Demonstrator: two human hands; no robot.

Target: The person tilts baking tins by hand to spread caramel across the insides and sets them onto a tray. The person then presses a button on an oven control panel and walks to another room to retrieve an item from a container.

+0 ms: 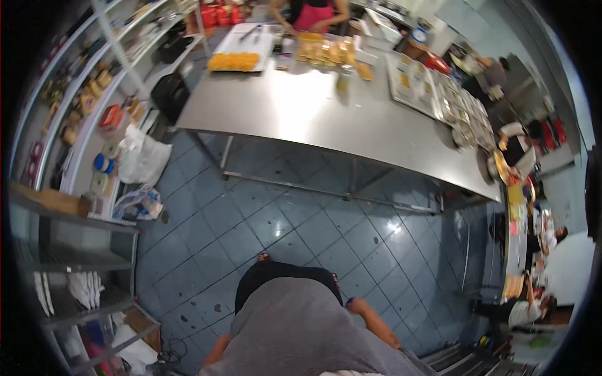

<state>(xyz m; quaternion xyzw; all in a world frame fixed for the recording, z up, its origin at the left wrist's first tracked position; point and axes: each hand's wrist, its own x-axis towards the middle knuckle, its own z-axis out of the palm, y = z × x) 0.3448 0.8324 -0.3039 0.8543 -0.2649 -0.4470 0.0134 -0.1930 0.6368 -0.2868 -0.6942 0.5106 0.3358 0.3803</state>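
My body in a grey shirt and black trousers fills the bottom middle. Down at my right side hangs my right hand, small and partly hidden. Its fingers do not show clearly; something dark lies at its edge, too small to name. Of my left arm only a short stretch shows beside the shirt, and the hand is out of sight. Nearest to my right hand is the blue tiled floor. Neither hand touches the long steel table ahead.
On the table are a white tray with orange food pieces, filled bags and foil trays. A person in a pink apron works behind it. Shelves with a white plastic bag line the left; other people work right.
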